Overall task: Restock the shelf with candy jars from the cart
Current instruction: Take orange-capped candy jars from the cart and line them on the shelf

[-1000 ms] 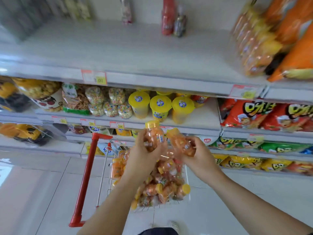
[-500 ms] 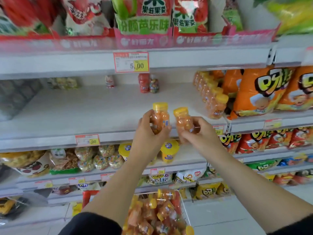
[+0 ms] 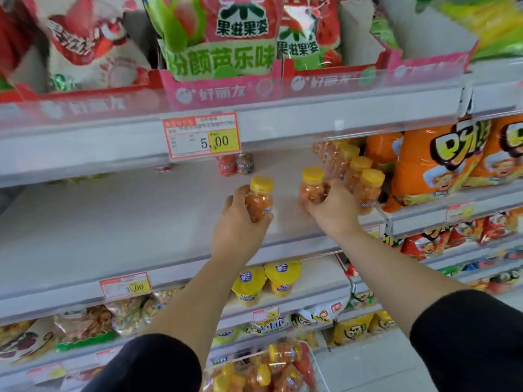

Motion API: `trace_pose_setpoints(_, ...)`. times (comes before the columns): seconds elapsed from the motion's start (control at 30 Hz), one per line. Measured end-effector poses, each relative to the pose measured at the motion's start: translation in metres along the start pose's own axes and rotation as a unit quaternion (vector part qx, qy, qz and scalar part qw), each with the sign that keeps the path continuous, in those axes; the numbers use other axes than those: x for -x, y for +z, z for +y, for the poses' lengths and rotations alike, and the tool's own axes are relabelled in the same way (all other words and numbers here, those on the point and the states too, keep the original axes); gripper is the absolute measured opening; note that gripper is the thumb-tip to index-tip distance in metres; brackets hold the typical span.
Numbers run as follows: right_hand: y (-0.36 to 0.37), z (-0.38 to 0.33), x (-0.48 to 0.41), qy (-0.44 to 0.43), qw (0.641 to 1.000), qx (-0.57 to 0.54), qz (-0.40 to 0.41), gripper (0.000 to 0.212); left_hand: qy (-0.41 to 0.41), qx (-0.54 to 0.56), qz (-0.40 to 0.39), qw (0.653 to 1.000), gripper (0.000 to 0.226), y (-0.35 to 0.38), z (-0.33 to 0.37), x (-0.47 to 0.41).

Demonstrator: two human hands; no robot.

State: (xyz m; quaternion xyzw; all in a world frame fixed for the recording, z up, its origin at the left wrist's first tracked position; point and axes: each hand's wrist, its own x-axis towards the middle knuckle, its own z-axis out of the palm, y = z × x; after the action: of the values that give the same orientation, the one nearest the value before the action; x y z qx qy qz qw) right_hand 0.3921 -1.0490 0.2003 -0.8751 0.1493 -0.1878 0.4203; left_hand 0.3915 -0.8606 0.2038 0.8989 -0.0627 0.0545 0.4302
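The left hand (image 3: 237,224) is wrapped round the left jar (image 3: 259,200), fingers curled about its orange body, with the yellow cap sticking out at 12 o'clock of the fist. The jar stands nearly upright over the front part of the white shelf (image 3: 113,222); whether its base touches the board cannot be told. At 3 o'clock of it, apart from it, the right hand (image 3: 335,212) grips the right jar (image 3: 312,189) from the side and below, fingers closed round its lower half and hiding the base, so contact with the shelf cannot be told either. Just at 3 o'clock of that hand a row (image 3: 365,188) of like jars with yellow caps runs from the shelf front towards 11 o'clock, and the nearest of them is close against the knuckles. Orange bags (image 3: 433,165) stand at 3 o'clock of the row. At the back of the shelf, at 12 o'clock of the left jar, are two small pots (image 3: 236,164), under a price tag (image 3: 202,135) reading 5.00. At 6 o'clock of the hands, one shelf down, are yellow cups (image 3: 266,281). At 6 o'clock of the picture, between the two dark sleeves, the cart (image 3: 321,374) holds a heap of more jars (image 3: 271,372).
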Motion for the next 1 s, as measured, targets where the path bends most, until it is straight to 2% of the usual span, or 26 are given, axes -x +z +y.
trace_pose_setpoints(0.4, 0.009, 0.007, -0.039, 0.049, 0.998, 0.031, -0.034, 0.055, -0.02, -0.005, -0.009, 1.0, 0.063, 0.02, -0.008, -0.028)
trace_pose_setpoints(0.47, -0.002, 0.007, -0.028, 0.013, 0.997, 0.049, -0.063, 0.053, -0.016, -0.001, -0.01, 1.0, 0.064, 0.021, -0.011, -0.029)
trace_pose_setpoints(0.53, -0.017, 0.009, -0.006, -0.061, 0.99, 0.112, -0.062, 0.053, -0.012, 0.002, -0.009, 1.0, 0.064, 0.022, -0.013, -0.029)
trace_pose_setpoints(0.63, -0.023, 0.011, 0.02, -0.178, 0.953, 0.236, -0.072, 0.039, -0.009, 0.011, -0.009, 1.0, 0.063, 0.024, -0.013, -0.032)
trace_pose_setpoints(0.73, -0.009, 0.004, 0.009, -0.182, 0.932, 0.293, -0.108, 0.03, -0.005, 0.015, -0.018, 1.0, 0.063, 0.027, -0.008, -0.042)
trace_pose_setpoints(1.0, 0.016, 0.011, -0.058, -0.172, 0.933, 0.288, -0.128, 0.033, 0.027, 0.03, -0.022, 0.999, 0.065, 0.041, -0.012, -0.068)
